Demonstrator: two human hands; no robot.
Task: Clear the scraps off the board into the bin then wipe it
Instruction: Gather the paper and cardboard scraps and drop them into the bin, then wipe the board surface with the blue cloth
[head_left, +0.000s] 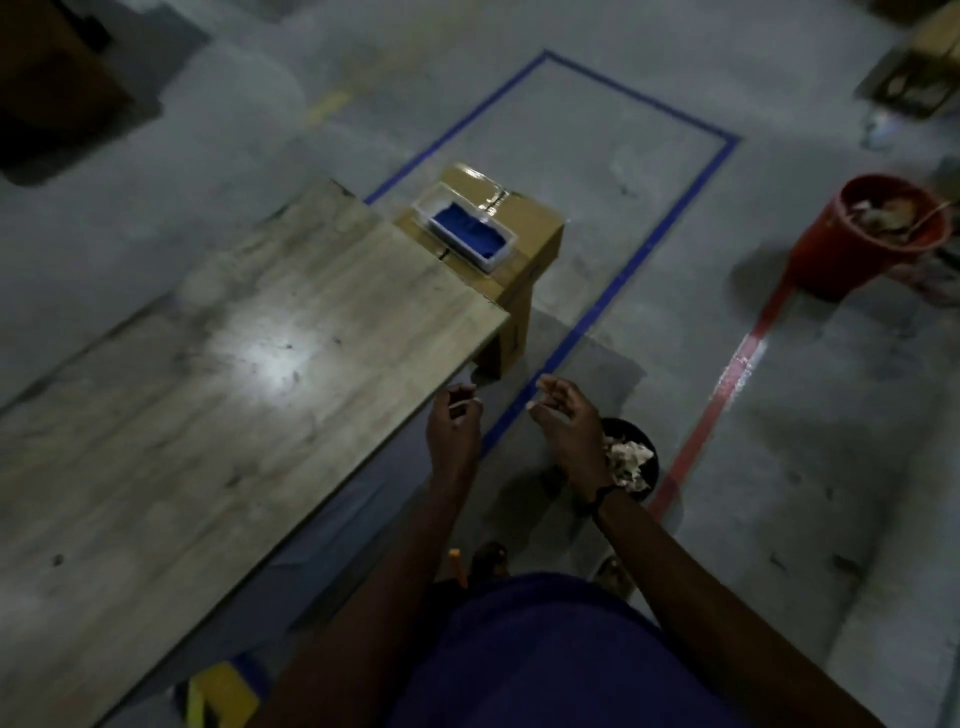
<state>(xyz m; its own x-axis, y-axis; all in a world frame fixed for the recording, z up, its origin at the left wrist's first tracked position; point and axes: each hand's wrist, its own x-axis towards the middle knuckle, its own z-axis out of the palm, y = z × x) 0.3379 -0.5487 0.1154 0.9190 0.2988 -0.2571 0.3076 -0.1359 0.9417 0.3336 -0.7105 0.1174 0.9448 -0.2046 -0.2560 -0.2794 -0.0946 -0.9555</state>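
Note:
A long wooden board (218, 395) fills the left half of the head view, its surface bare with a bright glare spot. My left hand (454, 426) hovers just off the board's near right edge, fingers curled around what looks like a small pale scrap. My right hand (563, 421) is beside it, palm up, fingers loosely apart and holding nothing, directly above a black bin (647, 449) on the floor with crumpled white scraps (626, 462) inside. A blue cloth (470, 231) lies in a white tray (503, 260) on a cardboard box (537, 228) at the board's far end.
A red bucket (831, 260) filled with rubbish stands on the floor at the far right. Blue tape (670, 228) and red tape (727, 384) lines mark the grey concrete floor. A yellow object (218, 691) sits under the board's near edge.

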